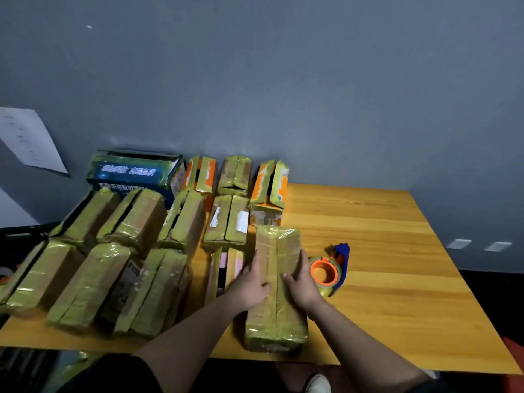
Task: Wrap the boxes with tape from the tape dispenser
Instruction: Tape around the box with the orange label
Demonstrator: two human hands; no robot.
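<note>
Box (276, 287) at counter (382, 251) front edge, already taped, both hands (left (249, 285), right (302, 282)) pressing tape flat with relaxed fingers; next: probably grab tape dispenser (330, 269) just right.

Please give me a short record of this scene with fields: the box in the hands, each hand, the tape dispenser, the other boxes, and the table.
box in work: long cardboard box wrapped in yellowish tape, lying on the table
left hand: rests on the box's left side
right hand: rests on its right side
dispenser: blue tape dispenser with orange roll, right of the box, unheld
other boxes: taped boxes in rows, left
table: wooden table
</note>
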